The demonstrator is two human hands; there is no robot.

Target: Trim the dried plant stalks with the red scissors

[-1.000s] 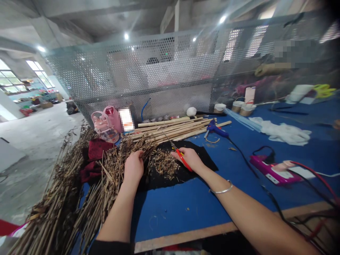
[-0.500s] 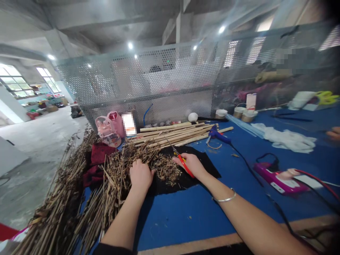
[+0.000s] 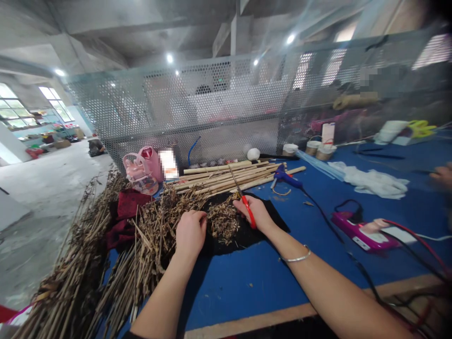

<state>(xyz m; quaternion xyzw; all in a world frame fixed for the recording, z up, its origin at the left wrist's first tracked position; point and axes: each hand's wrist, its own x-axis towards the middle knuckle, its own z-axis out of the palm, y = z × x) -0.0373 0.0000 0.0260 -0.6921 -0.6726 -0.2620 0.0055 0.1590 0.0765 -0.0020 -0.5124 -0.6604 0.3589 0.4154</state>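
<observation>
A: Scissors?
B: Red-handled scissors (image 3: 246, 200) are over the black cloth (image 3: 277, 219), blades aimed past its far edge. Right hand (image 3: 259, 214): fingers wrapped around the handles.
A: On the cloth?
B: A pile of dry clippings (image 3: 224, 221), between the hands.
A: Left hand?
B: Left hand (image 3: 190, 234) is at the cloth's left edge, beside the dried stems (image 3: 151, 230). Fingers curled; can't tell if they grip anything.
A: Around it?
B: Stems heaped left of the cloth, pale sticks (image 3: 243, 176) just beyond it, blue glue gun (image 3: 289, 179) off its far right corner. All on the blue tabletop (image 3: 240, 282).
A: Risks?
B: Nicked left fingers, if the blades swing toward the stems. Clippings look light; a dragging wrist could sweep them off the cloth.
A: Hard to see?
B: Left fingertips are mostly hidden behind the hand. Blade tips blend into the sticks; can't tell if the blades are parted. Co-worker's hand (image 3: 442, 175), well right of the cloth, is blurred and cut off. Stems run out of frame too.
</observation>
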